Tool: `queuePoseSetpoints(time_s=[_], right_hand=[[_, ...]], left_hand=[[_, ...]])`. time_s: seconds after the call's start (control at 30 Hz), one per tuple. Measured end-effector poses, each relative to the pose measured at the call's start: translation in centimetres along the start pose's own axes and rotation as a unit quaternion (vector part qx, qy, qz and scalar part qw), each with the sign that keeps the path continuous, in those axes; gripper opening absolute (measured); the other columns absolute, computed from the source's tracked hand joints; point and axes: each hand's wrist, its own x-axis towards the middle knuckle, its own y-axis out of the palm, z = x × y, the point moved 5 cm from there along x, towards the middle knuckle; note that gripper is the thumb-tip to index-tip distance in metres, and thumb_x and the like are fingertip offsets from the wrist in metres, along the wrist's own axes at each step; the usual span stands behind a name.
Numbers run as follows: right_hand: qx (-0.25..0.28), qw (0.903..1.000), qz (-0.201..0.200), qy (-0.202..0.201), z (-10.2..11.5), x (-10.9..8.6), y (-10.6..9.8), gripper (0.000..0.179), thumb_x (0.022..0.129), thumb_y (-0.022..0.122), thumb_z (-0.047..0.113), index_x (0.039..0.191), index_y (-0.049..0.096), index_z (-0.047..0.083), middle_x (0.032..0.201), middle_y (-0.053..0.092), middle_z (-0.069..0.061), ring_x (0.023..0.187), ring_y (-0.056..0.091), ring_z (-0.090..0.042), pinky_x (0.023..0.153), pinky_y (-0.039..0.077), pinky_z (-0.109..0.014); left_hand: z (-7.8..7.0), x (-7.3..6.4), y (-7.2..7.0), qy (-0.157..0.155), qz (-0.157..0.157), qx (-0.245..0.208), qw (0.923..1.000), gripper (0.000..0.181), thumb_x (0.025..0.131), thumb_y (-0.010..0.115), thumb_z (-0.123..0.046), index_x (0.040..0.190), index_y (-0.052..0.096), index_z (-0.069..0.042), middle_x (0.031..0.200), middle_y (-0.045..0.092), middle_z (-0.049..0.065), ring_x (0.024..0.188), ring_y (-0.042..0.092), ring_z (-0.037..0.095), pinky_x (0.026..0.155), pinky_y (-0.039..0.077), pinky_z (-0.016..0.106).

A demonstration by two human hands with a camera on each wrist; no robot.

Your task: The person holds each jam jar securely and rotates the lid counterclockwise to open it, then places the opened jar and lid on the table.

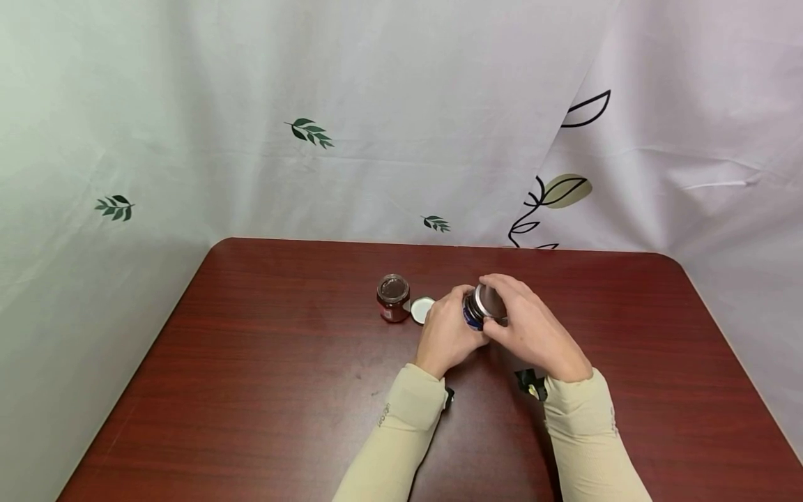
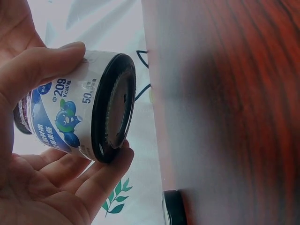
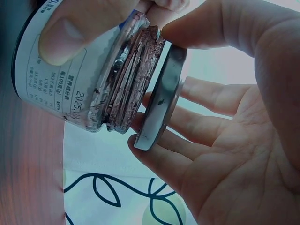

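My left hand [image 1: 448, 335] grips a blueberry jam jar [image 2: 77, 105], thumb on one side of its white and blue label and fingers on the other. The jar's base faces the table and its mouth is toward my right hand [image 1: 533, 326]. Thumb and fingers of that hand hold a metal lid [image 3: 164, 101] by its edge. In the right wrist view a narrow gap shows between lid and threaded glass rim [image 3: 133, 77], which is smeared with dark jam. From the head view, the hands hide much of the jar.
A second jar [image 1: 394, 298] of dark red jam stands without a lid to the left of my hands. Beside it a lid [image 1: 422, 310] lies with its white inside up. The reddish-brown table [image 1: 251, 376] ends at a pale curtain [image 1: 376, 181] behind.
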Motion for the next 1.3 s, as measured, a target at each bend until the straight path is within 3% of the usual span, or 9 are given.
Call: queuePoseSetpoints(time_s=[1.3], right_hand=[[0.012, 0.9992, -0.037, -0.006, -0.16, -0.16, -0.77, 0.061, 0.077, 0.065, 0.002, 0.137, 0.055, 0.004, 0.14, 0.054, -0.011, 0.123, 0.055, -0.027, 0.098, 0.046, -0.046]], left_hand=[[0.2, -0.16, -0.29, -0.027, 0.01, -0.018, 0.9994, 0.068, 0.072, 0.087, -0.025, 0.131, 0.057, -0.007, 0.113, 0.068, 0.006, 0.096, 0.065, 0.019, 0.086, 0.053, 0.034]])
